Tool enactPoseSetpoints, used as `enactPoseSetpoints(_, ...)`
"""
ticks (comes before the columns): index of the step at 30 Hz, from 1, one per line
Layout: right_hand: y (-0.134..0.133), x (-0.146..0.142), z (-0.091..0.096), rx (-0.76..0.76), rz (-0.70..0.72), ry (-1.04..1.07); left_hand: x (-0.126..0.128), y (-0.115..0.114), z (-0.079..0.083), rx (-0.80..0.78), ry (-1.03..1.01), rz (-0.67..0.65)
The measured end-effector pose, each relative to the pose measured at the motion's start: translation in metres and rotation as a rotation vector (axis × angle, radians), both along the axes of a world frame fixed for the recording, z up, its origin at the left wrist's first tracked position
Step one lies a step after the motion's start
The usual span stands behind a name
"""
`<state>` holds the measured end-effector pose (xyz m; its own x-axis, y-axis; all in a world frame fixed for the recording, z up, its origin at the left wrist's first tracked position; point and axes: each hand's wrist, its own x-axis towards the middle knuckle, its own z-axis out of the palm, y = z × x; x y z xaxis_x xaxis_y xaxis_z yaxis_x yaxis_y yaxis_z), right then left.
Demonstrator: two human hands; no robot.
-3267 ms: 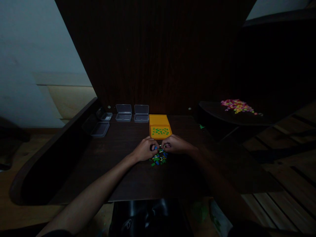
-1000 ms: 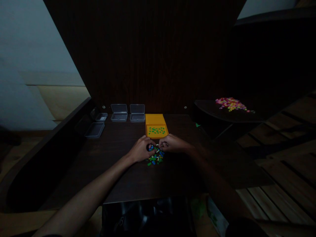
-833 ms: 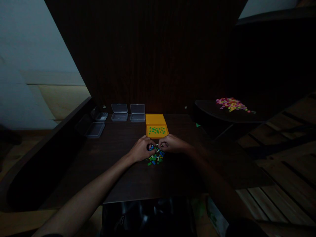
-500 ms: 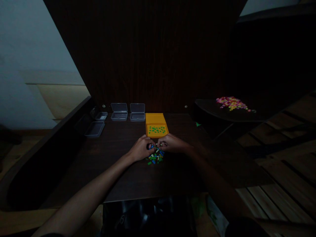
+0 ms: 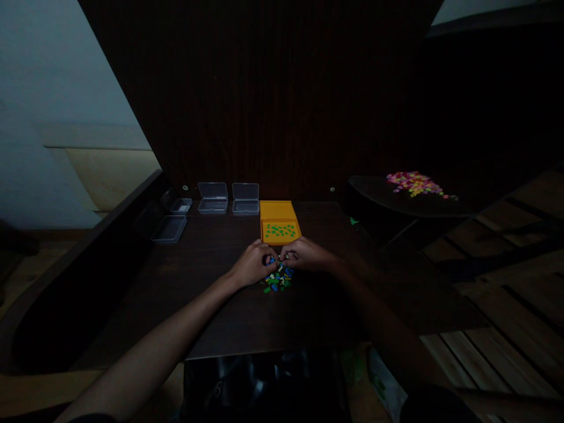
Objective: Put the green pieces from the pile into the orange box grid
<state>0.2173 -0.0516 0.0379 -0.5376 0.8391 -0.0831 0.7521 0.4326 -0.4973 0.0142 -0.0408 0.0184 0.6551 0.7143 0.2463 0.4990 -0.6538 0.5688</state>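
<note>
Small blue, green, yellow and white building bricks (image 5: 277,282) lie in a loose pile on the dark wooden table (image 5: 238,323). My left hand (image 5: 254,263) curls over the pile's left and upper side, its fingers closed around something I cannot make out. From the right, my right hand (image 5: 304,255) pinches at the pile's upper edge, and what its fingertips hold is too small to name. Just beyond both hands stands an open yellow box (image 5: 263,239), its lid tipped back, with several green bricks (image 5: 281,230) spread inside.
Clear plastic cases with raised lids stand at the back left, one (image 5: 212,205) beside another (image 5: 245,207). Further left lies a clear case (image 5: 170,229) by the side panel. Pink and yellow beads (image 5: 416,184) are heaped on a dark shelf (image 5: 374,191) at right.
Both hands stay almost where they were over the bricks. The whole view has shifted very slightly; the yellow box and its green bricks look the same.
</note>
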Motion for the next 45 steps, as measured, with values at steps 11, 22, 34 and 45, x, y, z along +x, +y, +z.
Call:
enactPoseSetpoints(11, -0.003, -0.002, 0.002, 0.007, 0.001, -0.016, -0.001, 0.001, -0.001, 0.008, -0.016, -0.006)
enactPoseSetpoints(22, 0.011, 0.032, 0.013, 0.204, -0.366, 0.142, 0.000, 0.000, 0.000, 0.009, -0.016, -0.014)
enactPoseSetpoints(34, 0.035, 0.037, -0.009, 0.149, -0.401, 0.106, 0.001, 0.000, 0.002, 0.020, -0.022, -0.037)
enactPoseSetpoints(45, 0.039, 0.042, -0.015, 0.028, -0.472, 0.238, -0.001, 0.002, 0.001, 0.058, -0.101, -0.032)
